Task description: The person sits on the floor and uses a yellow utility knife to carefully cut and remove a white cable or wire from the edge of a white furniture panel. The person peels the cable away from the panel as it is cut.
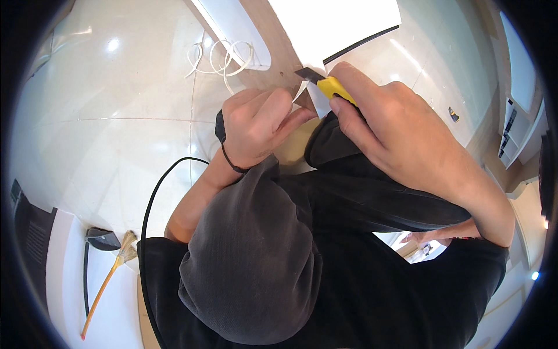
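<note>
My right hand point(401, 119) is closed around a yellow utility knife point(335, 90), its dark blade extended and pointing left. Close to the blade, my left hand point(253, 125) has its fingers pinched on a thin white strip point(300, 92). The strip's narrow end sticks up between the left fingers and the knife. More of a similar pale strip point(224, 74) lies in loose curls beyond the left hand. Both hands are at the near end of a brown board edge point(270, 35). Whether the blade touches the strip cannot be told.
A bright white panel point(343, 23) with a black edge lies ahead. My bent knee point(256, 262) in dark cloth is below the hands. A broom point(110, 276) and dark dustpan point(103, 238) are at lower left. A small yellow-and-black object point(453, 114) lies on the floor at right.
</note>
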Available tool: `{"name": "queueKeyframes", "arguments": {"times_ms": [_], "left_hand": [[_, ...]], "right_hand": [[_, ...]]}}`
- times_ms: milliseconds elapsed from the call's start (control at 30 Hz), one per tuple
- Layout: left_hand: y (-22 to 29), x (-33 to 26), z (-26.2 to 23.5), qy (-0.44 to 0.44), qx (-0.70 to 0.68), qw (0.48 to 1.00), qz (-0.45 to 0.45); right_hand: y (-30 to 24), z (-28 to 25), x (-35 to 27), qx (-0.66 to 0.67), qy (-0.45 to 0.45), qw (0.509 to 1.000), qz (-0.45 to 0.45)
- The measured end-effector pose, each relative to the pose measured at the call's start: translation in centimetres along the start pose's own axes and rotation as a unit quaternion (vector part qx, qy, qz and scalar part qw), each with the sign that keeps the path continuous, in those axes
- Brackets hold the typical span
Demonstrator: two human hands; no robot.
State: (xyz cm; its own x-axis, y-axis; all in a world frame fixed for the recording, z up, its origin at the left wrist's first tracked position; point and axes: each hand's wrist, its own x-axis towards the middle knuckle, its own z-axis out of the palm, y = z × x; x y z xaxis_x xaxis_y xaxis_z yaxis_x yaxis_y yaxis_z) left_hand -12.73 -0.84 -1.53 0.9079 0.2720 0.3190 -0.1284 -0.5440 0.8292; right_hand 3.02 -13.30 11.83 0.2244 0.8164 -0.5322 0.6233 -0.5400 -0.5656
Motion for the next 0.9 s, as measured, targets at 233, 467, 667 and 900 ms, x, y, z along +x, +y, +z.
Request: {"name": "queueKeyframes", "arguments": {"times_ms": [233,467,667,900], "left_hand": [[0.1,-0.1,0.1,0.003,0.015,1.0,-0.018],[0.0,-0.3,0.1,-0.003,0.013,1.0,-0.027],[-0.1,-0.5,0.1,0.003,0.002,1.0,-0.023],[-0.1,-0.4,-0.1,-0.003,0.009,1.0,-0.02]], "right_hand": [[0.2,-0.2,-0.1,0.016,-0.013,1.0,0.005],[0.8,-0.9,0.7,0.107,-0.07,0.992,0.022],[0.5,-1.5,0.8,0.088,-0.091,0.991,0.039],[0.9,-1.9,1.2,0.11,-0.13,0.984,0.053]]}}
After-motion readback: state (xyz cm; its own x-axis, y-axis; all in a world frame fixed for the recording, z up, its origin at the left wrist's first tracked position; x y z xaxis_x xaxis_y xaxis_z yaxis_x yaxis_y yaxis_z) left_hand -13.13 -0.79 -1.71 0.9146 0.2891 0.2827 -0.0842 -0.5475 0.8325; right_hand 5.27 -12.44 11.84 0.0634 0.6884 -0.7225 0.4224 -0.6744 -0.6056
